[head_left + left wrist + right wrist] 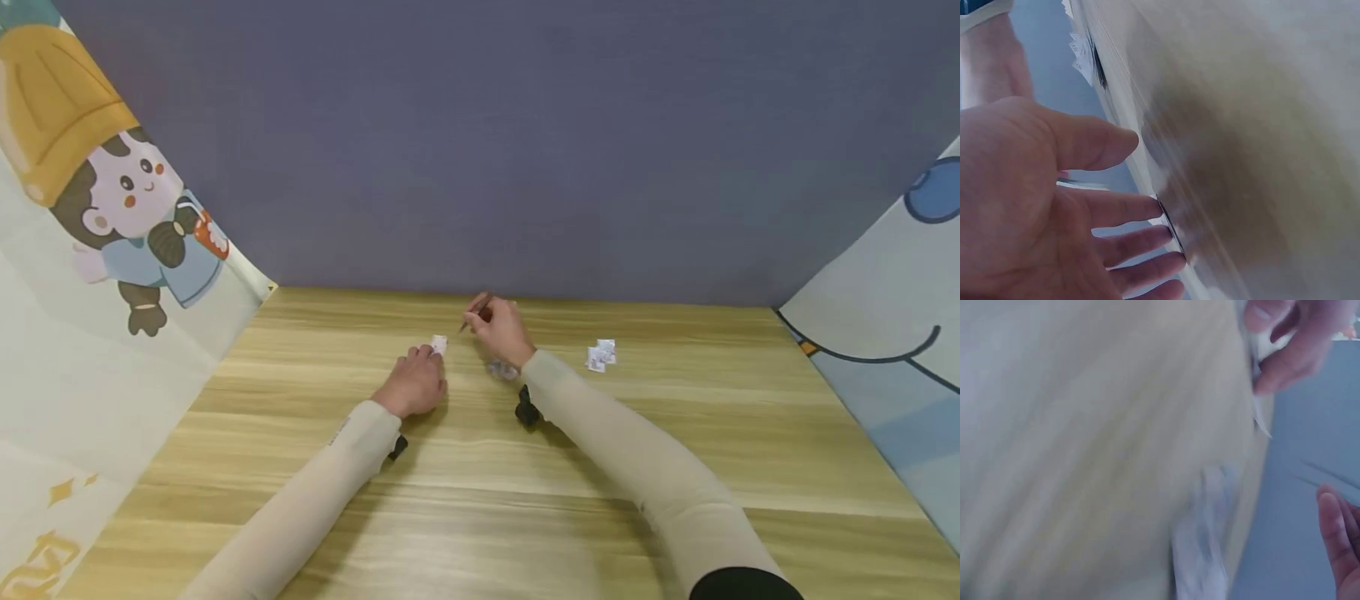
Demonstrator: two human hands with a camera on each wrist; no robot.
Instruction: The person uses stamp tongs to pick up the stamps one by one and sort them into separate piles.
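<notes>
My left hand rests near the back of the table, its extended fingertips on a small white printed square. In the left wrist view the fingers are nearly straight and touch the dark edge of that thin piece; the thumb stands apart. To the right, my right hand pinches a pair of tweezers, whose tips point toward the white square. Two thin prongs show beyond the fingertips in the right wrist view. Below my right hand lies a small crumpled, clear-looking piece.
Several small white printed squares overlap on the right part of the wooden table. A dark blue-grey panel stands along the back edge, with cartoon-printed sheets at the sides. Black wrist cameras sit beneath the sleeves.
</notes>
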